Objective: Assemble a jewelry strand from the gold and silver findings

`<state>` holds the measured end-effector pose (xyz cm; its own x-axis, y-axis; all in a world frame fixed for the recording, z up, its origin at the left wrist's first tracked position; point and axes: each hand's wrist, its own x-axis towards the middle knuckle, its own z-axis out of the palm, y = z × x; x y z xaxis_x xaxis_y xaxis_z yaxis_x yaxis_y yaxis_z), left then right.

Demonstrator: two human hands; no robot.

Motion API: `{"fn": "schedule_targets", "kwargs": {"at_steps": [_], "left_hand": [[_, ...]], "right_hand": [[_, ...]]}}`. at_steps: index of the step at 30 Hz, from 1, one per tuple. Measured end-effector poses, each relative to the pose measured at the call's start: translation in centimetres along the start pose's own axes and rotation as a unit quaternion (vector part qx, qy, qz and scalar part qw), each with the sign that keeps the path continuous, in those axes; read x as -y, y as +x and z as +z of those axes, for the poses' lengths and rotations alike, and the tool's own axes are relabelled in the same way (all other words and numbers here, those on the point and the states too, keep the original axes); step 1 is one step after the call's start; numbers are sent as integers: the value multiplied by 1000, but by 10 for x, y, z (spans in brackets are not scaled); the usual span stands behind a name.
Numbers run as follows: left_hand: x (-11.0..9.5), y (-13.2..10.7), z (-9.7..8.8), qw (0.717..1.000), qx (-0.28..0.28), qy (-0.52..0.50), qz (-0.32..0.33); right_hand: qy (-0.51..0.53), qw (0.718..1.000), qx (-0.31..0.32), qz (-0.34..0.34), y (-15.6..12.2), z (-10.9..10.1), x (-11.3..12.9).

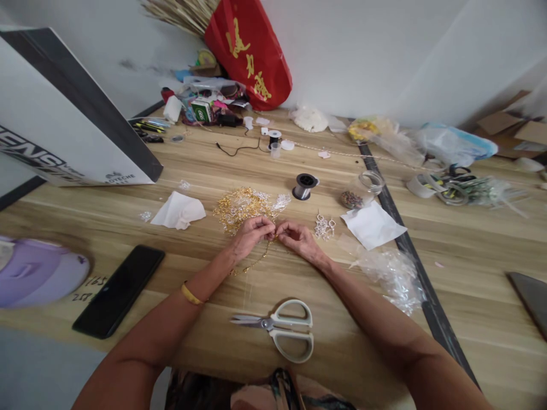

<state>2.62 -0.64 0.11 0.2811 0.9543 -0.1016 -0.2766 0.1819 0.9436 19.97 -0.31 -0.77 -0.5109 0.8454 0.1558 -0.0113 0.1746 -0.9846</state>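
My left hand [252, 234] and my right hand [299, 239] meet fingertip to fingertip over the table, both closed in a pinch. Between them runs a thin gold beaded chain [258, 261], its loose end trailing down to the left onto the wood. Just behind my left hand lies a heap of gold and clear beads [241, 206]. To the right of my right hand sits a small cluster of clear bead pieces [323, 226]. Scissors with pale handles [273, 329] lie nearer to me, blades pointing left. The exact spot under my fingertips is too small to make out.
A spool of thread [304, 187] stands behind my hands, and a tipped glass jar with beads [363, 189] is right of it. White paper [374, 224] and clear plastic bags [395, 273] lie on the right. At left are a black phone [119, 291] and a large box [77, 114].
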Motion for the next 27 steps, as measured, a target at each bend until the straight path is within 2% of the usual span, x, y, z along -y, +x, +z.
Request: {"fn": "schedule_targets", "kwargs": {"at_steps": [7,11,23,27], "left_hand": [[1,2,-3,999,1,-35,-29],[1,2,-4,998,-8,-52,-33],[5,3,-6,1000,12,-16,6],[5,2,-5,1000,7,11,21]], "right_hand": [[-4,1000,-3,-8,-1,2,-2],[-50,999,-18,8,-2,1,1],[-83,995,-50,29,-3,-1,2],[-76,996,-31,25,-4,-1,-1]]}}
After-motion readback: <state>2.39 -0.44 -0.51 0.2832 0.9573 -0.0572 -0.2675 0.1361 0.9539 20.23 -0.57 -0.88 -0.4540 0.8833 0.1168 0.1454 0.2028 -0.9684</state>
